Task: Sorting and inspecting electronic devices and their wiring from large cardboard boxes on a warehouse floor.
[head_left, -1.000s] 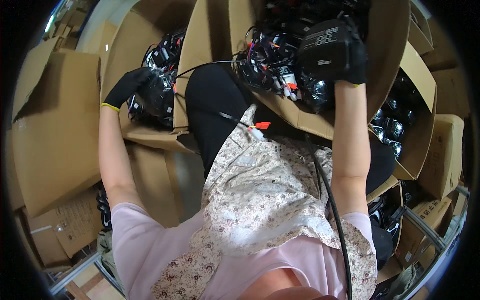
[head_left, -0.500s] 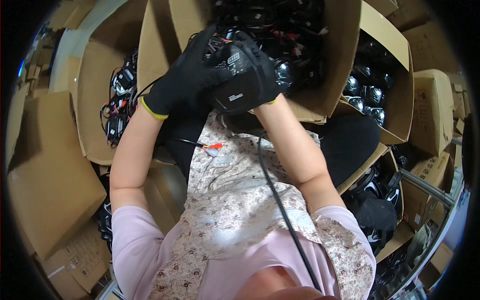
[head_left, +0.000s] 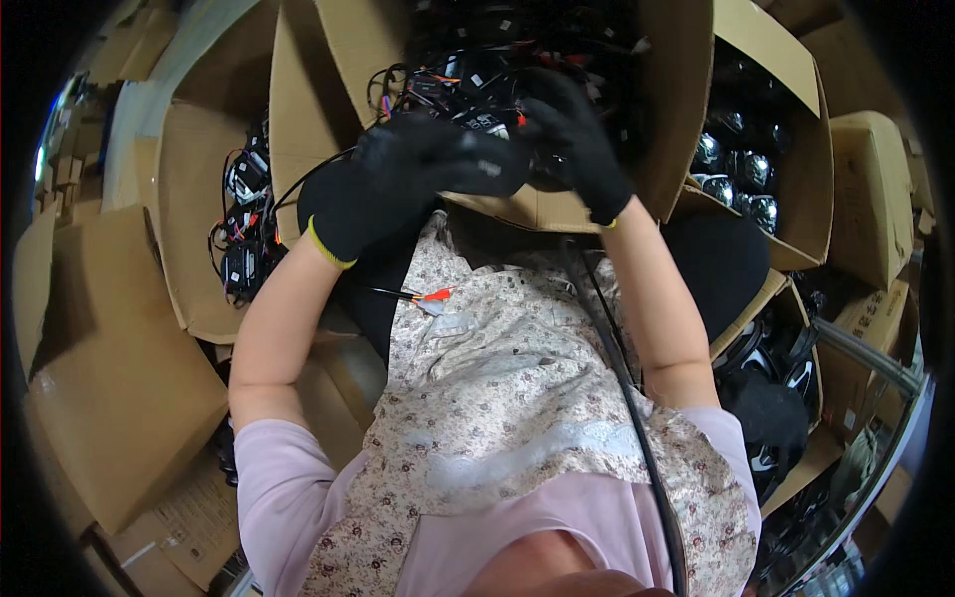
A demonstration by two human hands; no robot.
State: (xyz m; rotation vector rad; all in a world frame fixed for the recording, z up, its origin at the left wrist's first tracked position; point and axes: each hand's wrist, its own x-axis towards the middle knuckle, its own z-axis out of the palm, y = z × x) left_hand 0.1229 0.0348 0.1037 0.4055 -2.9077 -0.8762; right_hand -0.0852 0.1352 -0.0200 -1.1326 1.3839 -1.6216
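Observation:
Both my hands wear black gloves and meet in front of my chest on a black electronic unit [head_left: 502, 149], which is mostly hidden by the fingers. My left hand [head_left: 398, 184] wraps it from the left and below. My right hand [head_left: 572, 139] covers it from the right and above. A black cable [head_left: 622, 378] hangs from the unit down across my floral apron. Behind the hands stands an open cardboard box [head_left: 676, 109] full of similar black units with red and black wires.
A second open box [head_left: 189, 229] with black wired units lies at my left. Boxes of round black lamps [head_left: 736, 179] stand at the right. Closed cartons [head_left: 109, 398] crowd the left and the right edge. A red-tipped wire [head_left: 433, 297] rests on my lap.
My left hand came out of the left box and joined my right hand on the black unit. Both hands brought it lower, toward my chest, and turned it.

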